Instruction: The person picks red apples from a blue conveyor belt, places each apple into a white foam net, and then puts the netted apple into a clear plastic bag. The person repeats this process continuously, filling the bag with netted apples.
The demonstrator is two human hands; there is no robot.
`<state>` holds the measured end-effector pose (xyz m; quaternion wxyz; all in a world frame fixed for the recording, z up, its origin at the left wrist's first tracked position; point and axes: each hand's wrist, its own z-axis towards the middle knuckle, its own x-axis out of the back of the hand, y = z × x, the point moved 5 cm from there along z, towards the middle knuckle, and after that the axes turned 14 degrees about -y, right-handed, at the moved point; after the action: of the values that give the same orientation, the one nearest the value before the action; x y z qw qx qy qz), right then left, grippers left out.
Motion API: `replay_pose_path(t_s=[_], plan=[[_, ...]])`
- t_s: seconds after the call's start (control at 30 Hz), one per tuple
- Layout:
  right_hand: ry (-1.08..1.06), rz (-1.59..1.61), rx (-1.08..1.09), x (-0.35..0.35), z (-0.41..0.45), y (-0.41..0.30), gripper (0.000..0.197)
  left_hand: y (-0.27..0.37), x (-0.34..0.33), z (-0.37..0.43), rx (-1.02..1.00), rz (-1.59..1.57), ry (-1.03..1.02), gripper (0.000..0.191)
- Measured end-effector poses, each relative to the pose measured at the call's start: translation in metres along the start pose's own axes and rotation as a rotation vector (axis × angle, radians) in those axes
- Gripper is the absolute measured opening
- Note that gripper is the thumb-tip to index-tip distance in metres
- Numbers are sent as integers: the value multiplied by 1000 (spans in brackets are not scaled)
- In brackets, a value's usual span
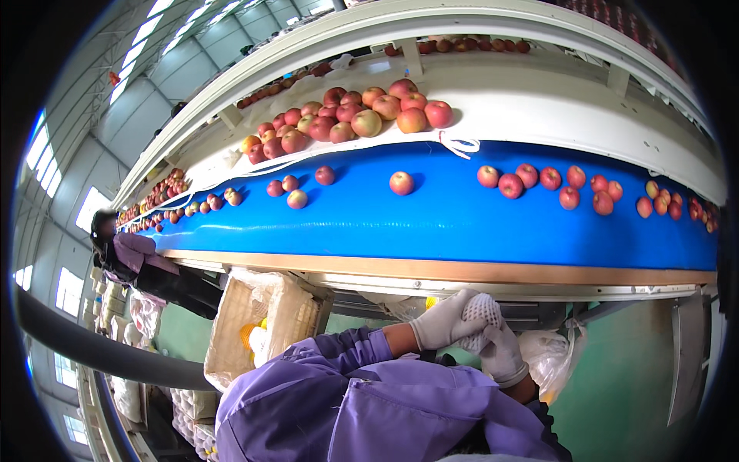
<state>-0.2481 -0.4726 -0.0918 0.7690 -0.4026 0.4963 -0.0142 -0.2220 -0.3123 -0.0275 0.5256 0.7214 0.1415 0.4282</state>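
My left hand, in a white glove, closes on a white foam fruit net in front of my chest. Gloved as well, my right hand grips the net's lower right side. The net bulges, but what is inside it is hidden. Beyond both hands runs a blue conveyor belt with a wooden edge, carrying scattered red apples; a single apple lies on it ahead of me. A heap of apples rests on the white shelf behind the belt.
To my left stands a plastic crate lined with film, holding yellow and white foam nets. A person in a purple top stands farther left by the belt. A clear plastic bag hangs below the belt at right. A dark curved bar crosses the lower left.
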Motion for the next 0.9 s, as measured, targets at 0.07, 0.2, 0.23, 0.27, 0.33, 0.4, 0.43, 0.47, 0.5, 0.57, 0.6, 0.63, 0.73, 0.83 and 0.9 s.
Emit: replay_pose_path(t_s=[0.07,0.2,0.23,0.27,0.33,0.4,0.43,0.47,0.5,0.57,0.6,0.63,0.73,0.83,0.9], plan=[[-77,-45,-66,-8,18,6,59,0,19,-15,-41,57,-1,72],[-86,15,-227,-28,60,20,64,-13,83,-38,-41,242,-62,64],[-109,-1,-240,-35,75,24,64,-19,107,-44,-58,303,-80,60],[-132,-21,-251,-42,90,29,64,-28,142,-53,-47,368,-26,57],[-168,-19,-285,-56,122,39,62,-49,231,-80,1,348,182,46],[-126,-65,-276,-64,152,43,60,-69,340,-116,-29,330,455,28],[-108,-91,-269,-67,169,47,60,-83,398,-132,-28,251,548,22],[-89,24,-244,-72,185,52,59,-88,453,-148,-74,473,651,21],[-94,-3,-238,-75,202,57,60,-100,508,-162,-79,526,737,22],[-71,-63,-223,-79,231,66,63,-116,607,-170,-40,1169,768,23],[-126,-164,-198,-84,243,70,63,-139,662,-168,21,889,813,26],[-118,-131,-193,-86,254,76,61,-164,713,-161,114,612,844,29],[9,-89,-132,-87,271,87,51,-216,829,-112,325,477,689,41],[236,-175,-115,-81,267,94,50,-248,896,-57,499,866,559,41],[299,-524,-106,-83,258,89,35,-269,924,-31,595,822,573,40]])
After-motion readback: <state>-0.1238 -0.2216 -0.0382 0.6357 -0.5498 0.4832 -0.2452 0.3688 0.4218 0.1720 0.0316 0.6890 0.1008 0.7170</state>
